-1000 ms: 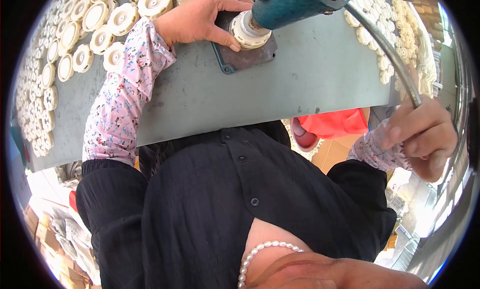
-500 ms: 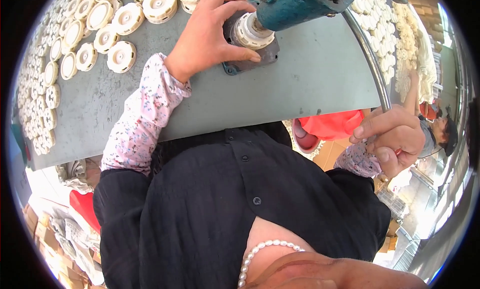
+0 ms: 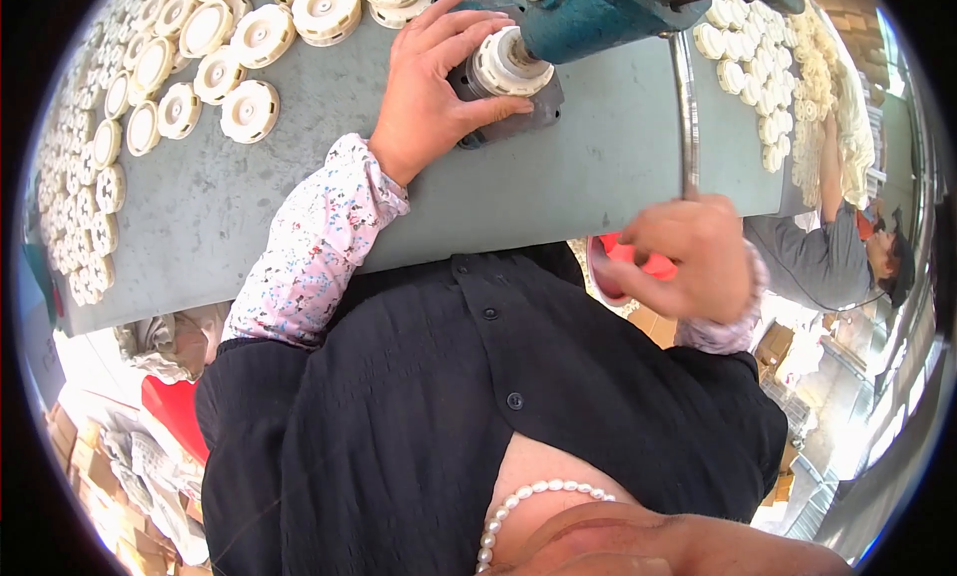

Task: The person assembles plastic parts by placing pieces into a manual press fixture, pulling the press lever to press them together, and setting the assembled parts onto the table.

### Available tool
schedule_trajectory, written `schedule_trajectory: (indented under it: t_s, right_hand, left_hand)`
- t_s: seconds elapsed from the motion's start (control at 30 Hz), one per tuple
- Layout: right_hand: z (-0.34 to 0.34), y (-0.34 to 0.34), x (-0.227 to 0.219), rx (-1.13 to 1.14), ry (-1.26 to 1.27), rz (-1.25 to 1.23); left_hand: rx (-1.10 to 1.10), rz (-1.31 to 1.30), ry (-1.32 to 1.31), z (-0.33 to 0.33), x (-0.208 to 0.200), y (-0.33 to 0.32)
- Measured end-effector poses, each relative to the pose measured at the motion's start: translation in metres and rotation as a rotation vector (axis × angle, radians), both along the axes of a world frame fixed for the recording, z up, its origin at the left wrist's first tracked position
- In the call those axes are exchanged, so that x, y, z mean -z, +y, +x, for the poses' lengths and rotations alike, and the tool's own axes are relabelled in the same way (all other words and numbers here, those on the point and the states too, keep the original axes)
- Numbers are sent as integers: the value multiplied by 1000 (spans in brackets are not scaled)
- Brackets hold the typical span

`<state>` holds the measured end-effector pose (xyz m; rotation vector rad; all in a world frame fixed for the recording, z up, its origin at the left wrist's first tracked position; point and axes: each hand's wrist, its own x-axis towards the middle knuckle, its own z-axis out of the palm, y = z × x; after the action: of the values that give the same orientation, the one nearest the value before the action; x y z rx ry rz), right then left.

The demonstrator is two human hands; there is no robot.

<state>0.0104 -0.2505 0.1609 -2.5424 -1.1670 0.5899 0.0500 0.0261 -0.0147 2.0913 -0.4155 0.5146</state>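
Note:
A round white plastic part (image 3: 493, 68) sits on the dark base plate (image 3: 543, 116) of a blue-green bench press (image 3: 608, 23), under its ram. My left hand (image 3: 434, 83) curves around the part's left side, its thumb along the near edge and its index finger at the far edge; the other fingers stretch out behind. My right hand (image 3: 698, 257), smeared by motion, is closed around the lower end of the press's metal lever (image 3: 688, 128), just off the table's near edge. The handle end is hidden in that fist.
Many white round parts (image 3: 249, 111) lie in rows and stacks on the left of the grey table (image 3: 299, 177). More white parts (image 3: 753, 78) lie at its right end. Beyond, at the right, another person (image 3: 822, 252) reaches toward the pale parts there. Cartons stand on the floor.
My right hand has swung the lever leftward, from the far right toward the table's near edge. My left hand stays at the part, with its fingers a little straighter.

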Motion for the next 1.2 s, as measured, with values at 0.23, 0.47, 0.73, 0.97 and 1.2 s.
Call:
schedule_trajectory:
  t_s: [0.23,0.47,0.73,0.97,1.2]
  right_hand:
    - [25,23,145,83,-619,488]
    - [0,-90,14,116,199,1451]
    - [124,-33,81,828,190,679]
    - [164,-8,192,418,-424,519]
    - [112,-11,149,670,379,730]
  left_hand:
    - [-76,-89,-84,6,-7,-11]
    - [72,-116,-124,19,-23,14]
    - [100,-121,-137,25,-34,18]
    - [-581,99,-200,19,-46,55]
    - [-109,-209,-37,-15,-28,-3]
